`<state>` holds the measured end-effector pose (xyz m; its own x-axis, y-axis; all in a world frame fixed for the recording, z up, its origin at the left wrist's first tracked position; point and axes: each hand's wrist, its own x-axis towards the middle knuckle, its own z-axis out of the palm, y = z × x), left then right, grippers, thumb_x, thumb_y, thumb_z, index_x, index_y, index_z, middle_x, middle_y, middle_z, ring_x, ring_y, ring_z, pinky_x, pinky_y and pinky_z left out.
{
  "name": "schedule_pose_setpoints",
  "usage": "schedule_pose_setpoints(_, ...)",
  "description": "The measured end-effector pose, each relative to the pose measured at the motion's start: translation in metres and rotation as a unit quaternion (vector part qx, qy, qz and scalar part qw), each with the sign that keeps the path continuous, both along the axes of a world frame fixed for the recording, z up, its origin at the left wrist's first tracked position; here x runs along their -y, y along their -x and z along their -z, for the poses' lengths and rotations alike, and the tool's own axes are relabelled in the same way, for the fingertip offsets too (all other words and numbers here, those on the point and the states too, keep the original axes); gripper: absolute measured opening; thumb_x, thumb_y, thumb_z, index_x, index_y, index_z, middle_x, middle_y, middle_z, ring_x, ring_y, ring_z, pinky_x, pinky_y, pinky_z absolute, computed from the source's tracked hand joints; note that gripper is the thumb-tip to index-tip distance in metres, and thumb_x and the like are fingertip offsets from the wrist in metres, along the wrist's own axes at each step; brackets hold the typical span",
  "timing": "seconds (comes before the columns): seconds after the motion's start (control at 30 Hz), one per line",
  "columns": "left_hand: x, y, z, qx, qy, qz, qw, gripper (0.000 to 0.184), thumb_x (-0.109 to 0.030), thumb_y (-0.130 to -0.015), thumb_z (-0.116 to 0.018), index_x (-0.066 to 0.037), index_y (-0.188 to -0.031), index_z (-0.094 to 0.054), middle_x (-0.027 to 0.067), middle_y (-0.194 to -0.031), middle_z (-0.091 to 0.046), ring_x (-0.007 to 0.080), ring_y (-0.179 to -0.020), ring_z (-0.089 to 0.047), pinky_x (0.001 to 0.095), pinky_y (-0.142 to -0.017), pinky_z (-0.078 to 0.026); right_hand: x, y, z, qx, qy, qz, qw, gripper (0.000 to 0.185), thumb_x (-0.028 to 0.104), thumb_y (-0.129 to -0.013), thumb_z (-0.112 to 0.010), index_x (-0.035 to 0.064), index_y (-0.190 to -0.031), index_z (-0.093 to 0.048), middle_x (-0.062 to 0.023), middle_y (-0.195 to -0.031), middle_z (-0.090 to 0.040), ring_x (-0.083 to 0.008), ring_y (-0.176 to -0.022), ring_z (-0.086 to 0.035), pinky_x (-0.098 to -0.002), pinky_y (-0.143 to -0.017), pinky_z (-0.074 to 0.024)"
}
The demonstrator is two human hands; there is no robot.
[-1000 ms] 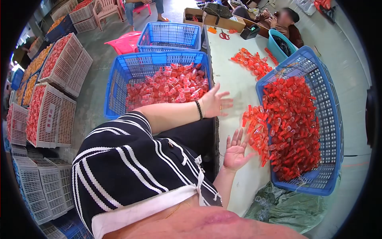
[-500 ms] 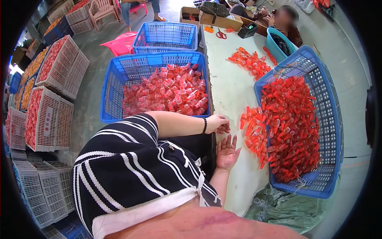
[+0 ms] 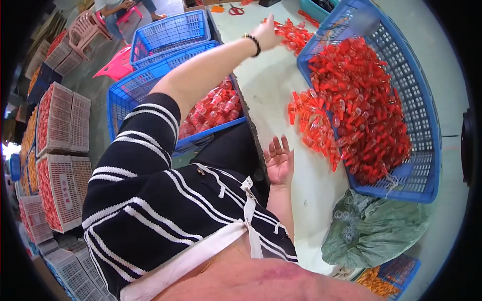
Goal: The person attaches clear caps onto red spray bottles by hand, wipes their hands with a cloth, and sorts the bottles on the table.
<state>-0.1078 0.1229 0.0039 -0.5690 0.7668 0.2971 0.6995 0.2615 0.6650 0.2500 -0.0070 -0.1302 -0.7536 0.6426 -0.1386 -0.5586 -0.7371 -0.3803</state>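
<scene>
My left hand (image 3: 266, 36), with a dark bead bracelet at the wrist, stretches far forward over the table (image 3: 258, 83). It is at the near edge of a small pile of red plastic pieces with clear ends (image 3: 296, 36). One finger sticks out; the others are partly hidden, and I see nothing held. My right hand (image 3: 280, 165) rests palm up near the table's left edge, fingers apart, holding nothing. To its right, a loose heap of the same red pieces (image 3: 316, 123) spills from a tilted blue basket (image 3: 419, 100) full of them.
Left of the table stands another blue basket (image 3: 118, 108) with pinkish-red pieces, beside an empty-looking blue crate (image 3: 170, 32). A green plastic bag (image 3: 386, 231) lies near right. Stacked white crates (image 3: 63, 120) line the left. Scissors (image 3: 236, 10) lie at the far end; a seated person (image 3: 120, 10) is beyond.
My left hand has moved from beside the right hand forward to the far pile. My right hand stays palm up. The whole view has shifted with my head.
</scene>
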Motion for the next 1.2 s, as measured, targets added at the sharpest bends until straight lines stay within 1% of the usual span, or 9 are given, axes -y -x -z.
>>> schedule_pose_setpoints(0.13, -0.011, 0.000, -0.019, -0.045, 0.037, -0.035, 0.998, 0.081, -0.034, -0.080, -0.068, 0.000, -0.137, -0.023, 0.0189, -0.078, -0.065, 0.0261, -0.069, -0.065, 0.0377, -0.063, -0.053, 0.000, 0.000, 0.002, -0.008, -0.007, 0.001, 1.000, 0.053, 0.039, -0.094, -0.049, 0.0092, -0.136, -0.040, -0.0137, -0.131, -0.051, -0.0233, -0.115, -0.054, -0.0435, -0.095, -0.0453)
schedule_pose_setpoints(0.2, -0.005, -0.016, 0.003, -0.089, 0.036, 0.020, 0.995, 0.072, -0.037, -0.082, -0.065, -0.001, -0.134, -0.031, 0.0189, -0.087, -0.066, 0.0324, -0.078, -0.065, 0.0421, -0.070, -0.052, 0.001, -0.001, 0.004, 0.006, -0.013, 0.003, 1.000, 0.052, 0.039, -0.094, -0.048, 0.0095, -0.136, -0.040, -0.0136, -0.132, -0.050, -0.0235, -0.115, -0.054, -0.0437, -0.095, -0.0451)
schedule_pose_setpoints(0.27, 0.013, -0.044, 0.038, -0.027, 0.040, 0.136, 0.990, 0.067, -0.038, -0.083, -0.062, -0.001, -0.133, -0.036, 0.0192, -0.097, -0.064, 0.0376, -0.086, -0.063, 0.0439, -0.075, -0.051, 0.001, -0.001, 0.005, 0.008, -0.019, -0.006, 1.000, 0.052, 0.039, -0.094, -0.048, 0.0097, -0.137, -0.040, -0.0136, -0.132, -0.050, -0.0236, -0.115, -0.054, -0.0438, -0.095, -0.0450)
schedule_pose_setpoints(0.33, 0.043, -0.091, 0.068, -0.098, 0.043, 0.153, 0.982, 0.058, -0.033, -0.086, -0.060, -0.004, -0.132, -0.040, 0.0220, -0.116, -0.055, 0.0365, -0.107, -0.054, 0.0431, -0.090, -0.045, 0.001, -0.001, 0.002, 0.009, -0.022, -0.001, 1.000, 0.051, 0.039, -0.095, -0.047, 0.0100, -0.136, -0.041, -0.0137, -0.132, -0.050, -0.0238, -0.115, -0.054, -0.0445, -0.096, -0.0448)
schedule_pose_setpoints(0.37, 0.056, -0.113, 0.073, -0.035, 0.039, 0.189, 0.981, 0.060, -0.034, -0.084, -0.061, -0.006, -0.133, -0.041, 0.0197, -0.123, -0.051, 0.0353, -0.117, -0.048, 0.0437, -0.097, -0.040, 0.001, -0.001, 0.002, 0.010, -0.023, -0.004, 1.000, 0.051, 0.039, -0.095, -0.046, 0.0102, -0.136, -0.041, -0.0138, -0.132, -0.050, -0.0239, -0.115, -0.054, -0.0448, -0.096, -0.0446)
schedule_pose_setpoints(0.43, 0.062, -0.138, 0.110, -0.097, 0.039, 0.302, 0.947, 0.064, -0.037, -0.082, -0.063, -0.011, -0.137, -0.039, 0.0151, -0.136, -0.042, 0.0324, -0.130, -0.035, 0.0457, -0.104, -0.033, 0.000, -0.007, 0.012, -0.014, -0.005, -0.024, 1.000, 0.050, 0.039, -0.095, -0.046, 0.0104, -0.136, -0.041, -0.0140, -0.133, -0.050, -0.0246, -0.115, -0.054, -0.0457, -0.096, -0.0441)
schedule_pose_setpoints(0.53, 0.102, -0.167, 0.116, -0.134, 0.017, 0.246, 0.960, 0.062, -0.038, -0.084, -0.061, -0.017, -0.137, -0.039, 0.0146, -0.143, -0.034, 0.0313, -0.133, -0.031, 0.0496, -0.102, -0.033, 0.002, 0.000, 0.012, -0.020, 0.013, -0.042, 0.999, 0.050, 0.039, -0.095, -0.046, 0.0105, -0.136, -0.041, -0.0147, -0.133, -0.050, -0.0255, -0.115, -0.053, -0.0461, -0.097, -0.0437)
schedule_pose_setpoints(0.6, 0.111, -0.169, 0.104, -0.196, 0.010, 0.302, 0.933, 0.061, -0.041, -0.085, -0.060, -0.020, -0.137, -0.039, 0.0140, -0.145, -0.029, 0.0310, -0.135, -0.028, 0.0525, -0.100, -0.033, 0.006, 0.000, 0.005, -0.010, -0.003, -0.007, 1.000, 0.051, 0.038, -0.094, -0.049, 0.0102, -0.136, -0.040, -0.0156, -0.132, -0.050, -0.0259, -0.115, -0.053, -0.0451, -0.098, -0.0438)
schedule_pose_setpoints(1.2, 0.108, -0.169, 0.110, -0.196, 0.031, 0.306, 0.931, 0.059, -0.041, -0.087, -0.057, -0.019, -0.138, -0.037, 0.0141, -0.146, -0.027, 0.0305, -0.136, -0.025, 0.0511, -0.101, -0.033, 0.004, 0.000, 0.005, -0.029, 0.002, -0.014, 0.999, 0.052, 0.038, -0.094, -0.050, 0.0099, -0.135, -0.041, -0.0149, -0.134, -0.048, -0.0272, -0.116, -0.053, -0.0483, -0.098, -0.0438)
